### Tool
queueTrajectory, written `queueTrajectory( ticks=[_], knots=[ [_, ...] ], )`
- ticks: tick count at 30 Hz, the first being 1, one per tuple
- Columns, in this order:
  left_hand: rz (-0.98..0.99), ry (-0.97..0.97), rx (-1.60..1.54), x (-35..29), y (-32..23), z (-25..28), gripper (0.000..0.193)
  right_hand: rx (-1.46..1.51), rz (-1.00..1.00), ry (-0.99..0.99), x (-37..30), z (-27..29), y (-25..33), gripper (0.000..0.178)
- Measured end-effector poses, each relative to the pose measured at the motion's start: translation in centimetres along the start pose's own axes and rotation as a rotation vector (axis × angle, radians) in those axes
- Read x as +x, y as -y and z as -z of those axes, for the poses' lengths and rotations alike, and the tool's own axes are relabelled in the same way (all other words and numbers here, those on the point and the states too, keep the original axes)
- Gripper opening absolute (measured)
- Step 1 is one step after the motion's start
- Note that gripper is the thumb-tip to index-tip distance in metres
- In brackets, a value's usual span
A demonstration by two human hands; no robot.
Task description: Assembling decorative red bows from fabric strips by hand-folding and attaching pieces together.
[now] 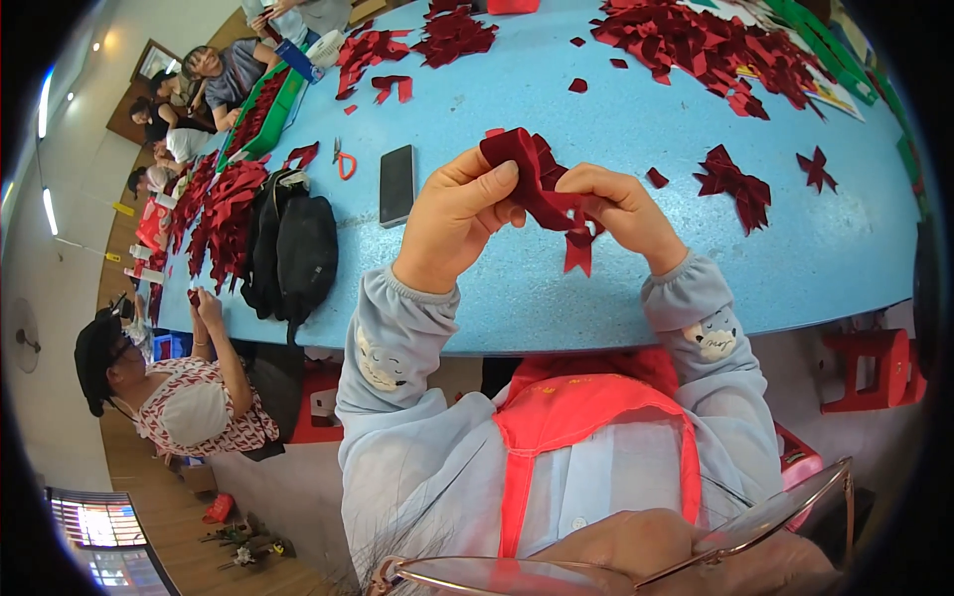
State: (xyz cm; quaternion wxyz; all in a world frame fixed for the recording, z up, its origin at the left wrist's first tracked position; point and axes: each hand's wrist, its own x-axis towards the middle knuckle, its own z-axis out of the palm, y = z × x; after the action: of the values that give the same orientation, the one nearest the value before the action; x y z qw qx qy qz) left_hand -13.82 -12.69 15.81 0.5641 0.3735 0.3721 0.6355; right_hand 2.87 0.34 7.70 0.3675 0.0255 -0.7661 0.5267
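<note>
Dark red ribbon (532, 189) hangs, folded, between the two hands I'm watching, above the blue table (517, 313). I see the left hand (452, 214) pinching its upper fold between thumb and fingers; the right hand (626, 204) pinches the lower part, though its fingertips look partly hidden from me. Just left of the left hand I find a black phone (397, 186), then orange-handled scissors (346, 165). Right of the right hand lies a red bow (735, 189); well beyond it, a heap of red pieces (686, 50).
</note>
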Motion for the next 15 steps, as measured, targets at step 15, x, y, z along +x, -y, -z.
queueTrajectory(
  ticks=[15],
  knots=[
    [0.153, 0.032, 0.099, -2.7, 1.2, 2.0, 0.03, -0.344, 0.253, -0.038, 1.8, -1.4, 4.1, 0.028]
  ],
)
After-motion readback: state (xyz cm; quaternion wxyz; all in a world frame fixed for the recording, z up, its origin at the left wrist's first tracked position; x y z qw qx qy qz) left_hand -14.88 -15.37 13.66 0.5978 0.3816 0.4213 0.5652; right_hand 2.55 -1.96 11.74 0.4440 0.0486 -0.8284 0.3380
